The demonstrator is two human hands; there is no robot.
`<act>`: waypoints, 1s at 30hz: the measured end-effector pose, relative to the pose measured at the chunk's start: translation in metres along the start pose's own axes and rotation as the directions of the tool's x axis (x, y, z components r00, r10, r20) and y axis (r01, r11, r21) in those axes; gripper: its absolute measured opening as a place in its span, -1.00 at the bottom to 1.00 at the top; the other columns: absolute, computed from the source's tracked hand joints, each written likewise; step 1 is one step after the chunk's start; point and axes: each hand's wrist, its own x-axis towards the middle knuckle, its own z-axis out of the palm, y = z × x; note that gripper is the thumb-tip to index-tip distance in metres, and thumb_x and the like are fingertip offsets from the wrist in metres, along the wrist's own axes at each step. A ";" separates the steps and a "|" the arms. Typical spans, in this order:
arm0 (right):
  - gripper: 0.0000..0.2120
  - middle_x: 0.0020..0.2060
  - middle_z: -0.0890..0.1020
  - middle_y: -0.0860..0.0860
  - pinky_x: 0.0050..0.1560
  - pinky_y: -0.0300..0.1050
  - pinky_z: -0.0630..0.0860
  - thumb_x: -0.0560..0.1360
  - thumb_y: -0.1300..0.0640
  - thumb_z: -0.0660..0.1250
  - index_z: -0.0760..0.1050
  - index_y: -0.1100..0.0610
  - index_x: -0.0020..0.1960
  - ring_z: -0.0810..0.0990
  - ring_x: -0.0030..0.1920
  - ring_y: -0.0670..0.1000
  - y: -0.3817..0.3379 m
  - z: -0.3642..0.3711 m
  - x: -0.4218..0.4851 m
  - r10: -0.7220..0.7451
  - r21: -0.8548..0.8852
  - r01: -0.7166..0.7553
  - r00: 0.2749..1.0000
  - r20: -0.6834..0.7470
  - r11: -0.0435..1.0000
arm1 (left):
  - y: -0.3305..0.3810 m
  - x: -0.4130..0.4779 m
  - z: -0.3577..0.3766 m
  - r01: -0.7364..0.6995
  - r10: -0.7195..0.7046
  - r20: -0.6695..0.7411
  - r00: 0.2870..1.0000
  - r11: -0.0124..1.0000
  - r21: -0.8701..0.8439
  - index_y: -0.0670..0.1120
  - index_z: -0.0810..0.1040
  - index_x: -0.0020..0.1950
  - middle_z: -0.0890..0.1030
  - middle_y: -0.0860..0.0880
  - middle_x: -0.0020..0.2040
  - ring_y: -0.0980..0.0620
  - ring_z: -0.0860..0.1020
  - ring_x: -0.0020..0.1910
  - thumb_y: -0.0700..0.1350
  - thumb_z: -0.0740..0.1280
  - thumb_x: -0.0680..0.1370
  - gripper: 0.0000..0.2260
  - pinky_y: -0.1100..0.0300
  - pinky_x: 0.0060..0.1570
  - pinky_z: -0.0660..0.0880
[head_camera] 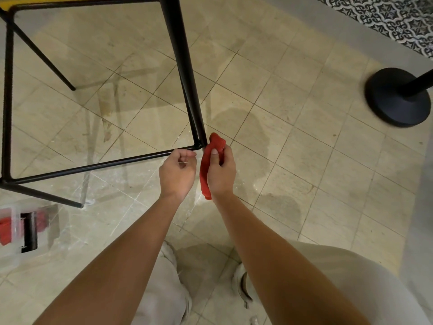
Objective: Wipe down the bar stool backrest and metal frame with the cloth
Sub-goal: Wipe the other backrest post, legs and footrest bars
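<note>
My right hand grips the red cloth, fingers curled round it and thumb pressed on its front; the cloth's bunched top end pokes out above the fingers and its tail hangs down past the wrist; that top end sits right against the corner where the stool's black leg meets the low rail, though I cannot tell whether it actually touches the metal; my left hand hovers just beside the right one, over the near end of the same rail, fingers curled in toward the thumb with nothing that I can see held in them; whether the fingertips brush the rail I cannot tell; the frame's other rails and legs run off to the left and up, with a sliver of yellow seat at the top edge; on the tiled floor at far left lies a clear box with red contents, blurred; well off to the right stands a round black base with its post; below, pale trousers and a shoe
</note>
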 end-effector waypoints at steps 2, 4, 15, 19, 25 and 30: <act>-0.78 -0.08 0.58 -0.03 0.06 -0.11 0.48 0.59 0.13 0.18 0.48 0.10 0.19 0.55 -0.03 -0.03 0.001 0.002 -0.001 -0.038 0.051 0.037 0.999 0.014 0.998 | -0.001 0.000 0.002 0.005 -0.005 -0.006 1.000 1.000 0.012 -0.01 0.54 -0.12 0.55 0.12 -0.26 0.11 0.53 -0.26 -0.19 0.28 0.54 -0.90 0.42 -0.21 0.47; -0.78 -0.09 0.59 0.00 0.04 -0.09 0.51 0.58 0.12 0.20 0.48 0.10 0.20 0.55 -0.06 -0.03 0.002 0.005 0.000 -0.038 0.059 0.035 0.998 0.048 0.998 | 0.001 -0.001 0.004 0.009 -0.009 -0.008 1.000 1.000 0.027 -0.05 0.55 -0.08 0.55 0.11 -0.26 0.18 0.52 -0.28 -0.19 0.27 0.54 -0.92 0.54 -0.33 0.40; -0.83 -0.17 0.58 -0.05 -0.02 -0.10 0.49 0.60 0.12 0.17 0.50 0.07 0.11 0.55 -0.12 -0.03 0.015 -0.005 0.015 0.038 -0.021 -0.037 0.997 0.069 0.999 | -0.010 0.005 0.022 0.108 -0.110 0.027 0.994 0.992 0.069 -0.04 0.58 0.09 0.55 0.13 -0.19 0.20 0.52 -0.24 -0.14 0.25 0.55 -0.83 0.52 -0.30 0.36; -0.81 -0.13 0.60 -0.04 0.03 -0.08 0.52 0.57 0.14 0.21 0.52 0.09 0.14 0.58 -0.07 0.00 0.021 0.001 0.014 0.038 0.035 -0.042 0.994 0.100 0.999 | -0.016 0.012 0.026 0.171 -0.172 0.025 0.985 0.984 0.043 -0.01 0.56 0.15 0.59 0.04 -0.07 0.14 0.56 -0.16 -0.12 0.21 0.57 -0.79 0.42 -0.24 0.41; -0.78 -0.10 0.60 -0.03 0.01 -0.12 0.50 0.58 0.08 0.20 0.50 0.06 0.19 0.56 -0.08 -0.02 0.037 -0.001 0.024 0.136 -0.044 -0.132 0.985 0.103 0.990 | -0.033 0.024 0.034 0.204 -0.205 0.069 0.976 0.979 0.027 0.05 0.52 0.19 0.59 0.05 -0.06 0.02 0.58 0.00 -0.09 0.22 0.56 -0.77 0.14 0.08 0.51; -0.75 -0.07 0.58 -0.06 0.11 -0.06 0.50 0.59 0.05 0.17 0.48 0.03 0.22 0.57 0.00 0.01 0.049 0.002 0.033 0.201 -0.108 -0.192 0.976 0.082 0.975 | -0.041 0.037 0.044 0.220 -0.219 0.102 0.970 0.976 0.008 0.05 0.51 0.19 0.59 0.05 -0.09 0.02 0.59 -0.01 -0.10 0.24 0.55 -0.77 0.08 0.12 0.52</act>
